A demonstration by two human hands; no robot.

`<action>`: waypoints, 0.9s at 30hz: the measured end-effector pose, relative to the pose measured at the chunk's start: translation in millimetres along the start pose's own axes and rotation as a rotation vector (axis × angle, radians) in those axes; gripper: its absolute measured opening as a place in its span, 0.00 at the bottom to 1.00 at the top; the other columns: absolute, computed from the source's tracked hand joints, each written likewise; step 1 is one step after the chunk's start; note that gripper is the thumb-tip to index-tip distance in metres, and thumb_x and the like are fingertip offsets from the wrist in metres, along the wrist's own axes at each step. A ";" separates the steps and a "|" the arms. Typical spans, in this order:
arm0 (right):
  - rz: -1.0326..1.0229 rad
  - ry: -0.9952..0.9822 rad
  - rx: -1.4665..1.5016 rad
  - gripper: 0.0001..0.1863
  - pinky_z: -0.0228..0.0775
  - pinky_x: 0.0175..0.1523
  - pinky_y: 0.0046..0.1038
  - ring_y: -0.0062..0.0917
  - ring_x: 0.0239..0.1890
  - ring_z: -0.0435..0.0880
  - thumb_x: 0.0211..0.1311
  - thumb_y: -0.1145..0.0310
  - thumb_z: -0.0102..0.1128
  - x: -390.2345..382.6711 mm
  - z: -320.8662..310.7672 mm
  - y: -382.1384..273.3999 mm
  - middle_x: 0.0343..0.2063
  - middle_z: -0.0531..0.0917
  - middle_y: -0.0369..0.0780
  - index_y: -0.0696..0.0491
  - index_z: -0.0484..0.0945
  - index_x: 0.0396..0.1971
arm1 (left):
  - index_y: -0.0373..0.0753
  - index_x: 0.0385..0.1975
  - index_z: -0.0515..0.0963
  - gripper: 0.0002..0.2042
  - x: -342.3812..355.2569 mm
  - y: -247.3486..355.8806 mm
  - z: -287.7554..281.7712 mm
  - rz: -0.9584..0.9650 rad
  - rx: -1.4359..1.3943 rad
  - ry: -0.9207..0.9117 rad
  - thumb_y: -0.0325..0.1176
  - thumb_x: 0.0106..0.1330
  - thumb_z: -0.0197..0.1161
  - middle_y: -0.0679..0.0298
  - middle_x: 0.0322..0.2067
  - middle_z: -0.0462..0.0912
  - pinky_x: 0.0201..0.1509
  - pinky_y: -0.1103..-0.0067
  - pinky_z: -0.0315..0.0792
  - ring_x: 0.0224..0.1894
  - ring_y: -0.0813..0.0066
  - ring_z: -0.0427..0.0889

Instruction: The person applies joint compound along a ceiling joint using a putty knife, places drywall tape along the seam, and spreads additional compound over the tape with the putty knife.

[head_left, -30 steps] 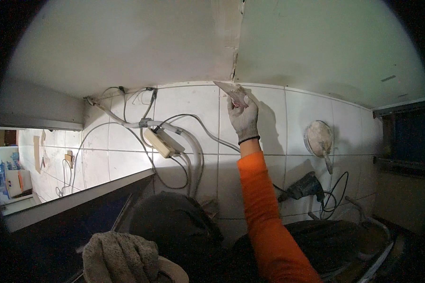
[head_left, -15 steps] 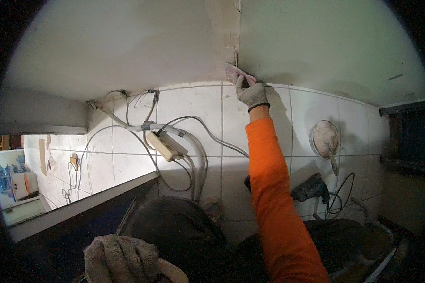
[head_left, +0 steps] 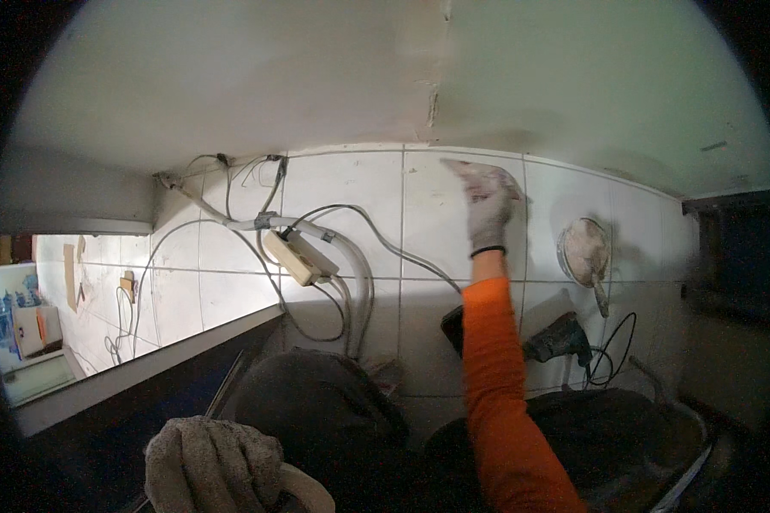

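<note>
My right hand (head_left: 488,209), in a grey work glove below an orange sleeve, is closed on a flat pinkish filling spreader (head_left: 470,168). The spreader is blurred by motion and hangs over the white tiles, apart from the wall. Beyond it, a vertical seam (head_left: 432,107) with rough, patched filler runs up the pale wall panel. To the right rests a round bowl (head_left: 586,248) of pale, dried-looking paste, with a spatula (head_left: 601,299) at its near side. At the lower left, my gloved left hand (head_left: 214,462) is curled over a pale rounded thing, mostly hidden.
A beige power strip (head_left: 295,258) and a grey conduit (head_left: 351,256) with loose cables lie left of centre. A dark corded power tool (head_left: 560,339) lies right of my forearm. A pale ledge (head_left: 154,368) borders a bright opening at left; a dark box-like shape (head_left: 740,239) stands at right.
My right hand has drawn the spreader away from the bottom of the wall seam, toward me and slightly right. My left hand stays nearly in place, and the view has shifted slightly.
</note>
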State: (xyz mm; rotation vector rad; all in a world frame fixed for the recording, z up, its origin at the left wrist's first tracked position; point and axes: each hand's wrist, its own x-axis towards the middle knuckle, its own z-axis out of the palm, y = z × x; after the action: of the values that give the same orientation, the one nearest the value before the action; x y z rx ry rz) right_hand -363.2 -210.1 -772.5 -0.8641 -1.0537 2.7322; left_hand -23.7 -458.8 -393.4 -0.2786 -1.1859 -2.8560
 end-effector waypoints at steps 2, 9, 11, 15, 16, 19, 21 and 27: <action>-0.096 -0.074 -0.057 0.22 0.80 0.42 0.41 0.35 0.39 0.84 0.69 0.63 0.54 -44.9 37.1 45.9 0.45 0.81 0.47 0.53 0.68 0.61 | 0.57 0.38 0.82 0.09 -2.2 -3.9 -3.5 0.003 0.015 -0.011 0.46 0.76 0.54 0.68 0.34 0.80 0.36 0.72 0.68 0.33 0.70 0.74; -0.058 -0.842 -0.530 0.20 0.73 0.64 0.46 0.44 0.57 0.81 0.72 0.63 0.49 29.8 53.3 67.7 0.52 0.81 0.55 0.61 0.75 0.55 | 0.55 0.38 0.82 0.10 -7.3 -4.1 -7.3 0.019 -0.016 -0.035 0.46 0.76 0.54 0.66 0.34 0.80 0.35 0.72 0.69 0.32 0.69 0.74; -0.202 -0.616 -0.803 0.15 0.75 0.63 0.40 0.40 0.50 0.84 0.70 0.67 0.52 33.6 72.5 66.4 0.47 0.85 0.53 0.63 0.81 0.44 | 0.55 0.38 0.82 0.10 -7.0 -4.4 -6.7 0.014 -0.026 -0.039 0.46 0.76 0.54 0.65 0.34 0.80 0.35 0.71 0.69 0.32 0.69 0.75; 0.214 -0.220 0.411 0.18 0.61 0.74 0.50 0.44 0.60 0.78 0.69 0.74 0.51 -36.2 117.5 38.1 0.57 0.80 0.52 0.57 0.77 0.57 | 0.54 0.38 0.82 0.10 -16.6 0.4 -3.0 0.017 0.028 0.018 0.46 0.76 0.55 0.65 0.33 0.81 0.35 0.71 0.69 0.31 0.69 0.75; 0.212 -0.218 0.411 0.18 0.61 0.74 0.50 0.44 0.60 0.78 0.69 0.74 0.51 -55.4 115.8 26.7 0.57 0.80 0.52 0.57 0.77 0.57 | 0.54 0.38 0.81 0.10 -16.5 3.6 -0.7 0.021 0.030 0.008 0.46 0.76 0.55 0.64 0.33 0.81 0.35 0.71 0.69 0.31 0.69 0.75; -0.005 -0.351 0.334 0.31 0.69 0.67 0.51 0.42 0.68 0.73 0.69 0.69 0.54 -79.1 89.3 10.7 0.65 0.73 0.45 0.50 0.62 0.72 | 0.53 0.38 0.81 0.10 -7.6 -1.6 -5.3 0.009 -0.004 -0.027 0.46 0.76 0.55 0.64 0.33 0.81 0.34 0.71 0.69 0.31 0.69 0.75; 0.114 -0.270 0.297 0.27 0.66 0.70 0.50 0.42 0.68 0.73 0.69 0.70 0.53 -84.9 70.7 10.5 0.63 0.75 0.45 0.52 0.66 0.68 | 0.52 0.38 0.81 0.10 -1.0 -6.4 -5.9 0.001 -0.019 -0.045 0.46 0.76 0.55 0.63 0.33 0.81 0.34 0.71 0.70 0.31 0.69 0.76; 0.528 -0.335 0.440 0.21 0.89 0.47 0.31 0.39 0.55 0.85 0.70 0.68 0.54 -29.5 43.7 31.3 0.52 0.83 0.48 0.60 0.75 0.59 | 0.51 0.38 0.81 0.10 1.1 -8.2 -0.5 0.004 -0.003 -0.043 0.45 0.76 0.55 0.62 0.32 0.81 0.34 0.71 0.70 0.30 0.68 0.76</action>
State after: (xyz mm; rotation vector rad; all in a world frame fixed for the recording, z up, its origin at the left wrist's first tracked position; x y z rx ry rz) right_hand -358.3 -267.8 -752.3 -0.6997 -0.2224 3.4358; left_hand -25.7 -453.3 -399.3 -0.3441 -1.1874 -2.8630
